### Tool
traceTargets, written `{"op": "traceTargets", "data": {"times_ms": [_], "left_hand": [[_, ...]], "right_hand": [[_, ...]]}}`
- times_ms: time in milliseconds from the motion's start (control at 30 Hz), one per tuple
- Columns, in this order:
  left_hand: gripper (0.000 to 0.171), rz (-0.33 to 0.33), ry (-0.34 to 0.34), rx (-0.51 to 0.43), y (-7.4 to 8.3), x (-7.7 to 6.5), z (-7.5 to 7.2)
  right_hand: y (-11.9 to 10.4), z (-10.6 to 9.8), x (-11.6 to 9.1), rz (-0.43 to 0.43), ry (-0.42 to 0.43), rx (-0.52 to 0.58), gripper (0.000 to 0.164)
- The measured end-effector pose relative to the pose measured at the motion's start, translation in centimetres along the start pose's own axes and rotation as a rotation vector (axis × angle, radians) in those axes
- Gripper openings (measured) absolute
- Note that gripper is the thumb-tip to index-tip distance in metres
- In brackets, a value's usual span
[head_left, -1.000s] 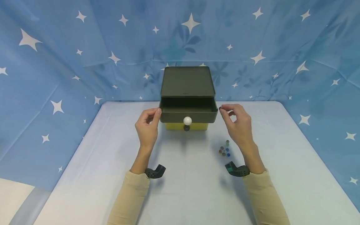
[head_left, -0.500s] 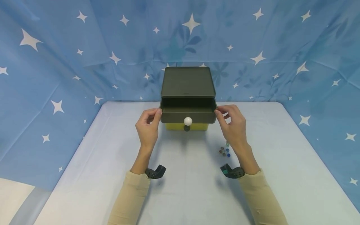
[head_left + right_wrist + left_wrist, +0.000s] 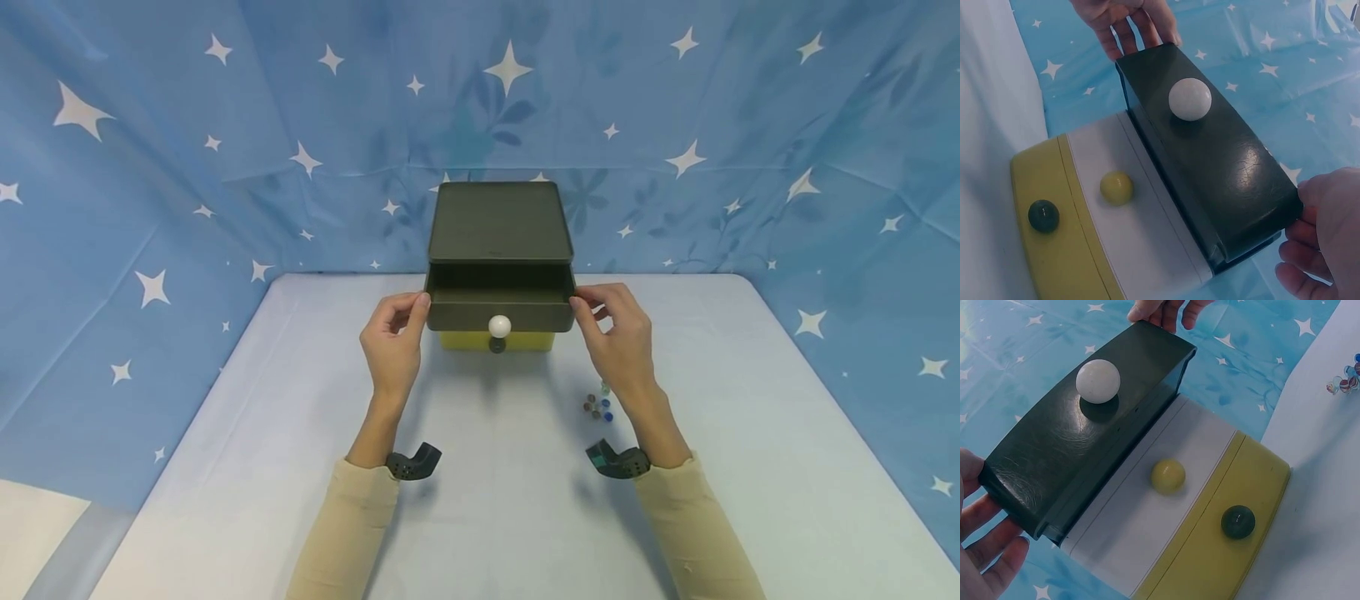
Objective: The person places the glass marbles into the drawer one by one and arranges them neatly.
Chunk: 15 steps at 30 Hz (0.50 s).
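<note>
A small desktop drawer unit point(image 3: 501, 218) has its dark green top drawer point(image 3: 465, 317) pulled out. That drawer bears a white round knob point(image 3: 499, 327), and its inside shows no contents in the head view. My left hand point(image 3: 393, 346) pinches the drawer's left front corner, thumb in front and fingers at the side. At the right front corner, my right hand point(image 3: 618, 337) grips the same drawer between thumb and fingers. Below it, the white middle drawer point(image 3: 1129, 519) with a yellow knob point(image 3: 1168, 476) and the yellow bottom drawer point(image 3: 1260, 469) with a dark green knob point(image 3: 1238, 522) are closed.
Several glass marbles point(image 3: 596, 407) lie on the white table point(image 3: 495, 500), right of the unit and near my right wrist. A blue star-patterned cloth point(image 3: 360, 108) hangs behind and at both sides.
My right hand has moved left from just beside the drawer and now grips its right front corner. The left hand has stayed on the left corner. The drawer remains pulled out.
</note>
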<state>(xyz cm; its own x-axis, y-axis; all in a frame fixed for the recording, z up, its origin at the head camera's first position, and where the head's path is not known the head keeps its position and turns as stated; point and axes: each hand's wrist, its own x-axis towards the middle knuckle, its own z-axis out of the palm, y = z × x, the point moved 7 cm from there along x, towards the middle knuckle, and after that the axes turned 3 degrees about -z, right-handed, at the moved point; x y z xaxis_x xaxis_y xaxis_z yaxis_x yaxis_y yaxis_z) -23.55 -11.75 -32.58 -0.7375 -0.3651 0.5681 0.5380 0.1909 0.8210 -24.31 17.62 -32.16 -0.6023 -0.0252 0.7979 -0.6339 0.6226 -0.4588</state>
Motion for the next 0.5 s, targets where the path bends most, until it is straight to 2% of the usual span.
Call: {"op": "traceTargets", "data": {"times_ms": [267, 500], "left_hand": [[0.014, -0.011, 0.001, -0.01, -3.0, 0.2, -0.1], [0.02, 0.013, -0.012, -0.021, -3.2, 0.3, -0.1]], "right_hand": [[0.1, 0.1, 0.0, -0.012, 0.004, 0.012, 0.017], [0.1, 0.0, 0.0, -0.006, 0.002, 0.02, 0.017]]}}
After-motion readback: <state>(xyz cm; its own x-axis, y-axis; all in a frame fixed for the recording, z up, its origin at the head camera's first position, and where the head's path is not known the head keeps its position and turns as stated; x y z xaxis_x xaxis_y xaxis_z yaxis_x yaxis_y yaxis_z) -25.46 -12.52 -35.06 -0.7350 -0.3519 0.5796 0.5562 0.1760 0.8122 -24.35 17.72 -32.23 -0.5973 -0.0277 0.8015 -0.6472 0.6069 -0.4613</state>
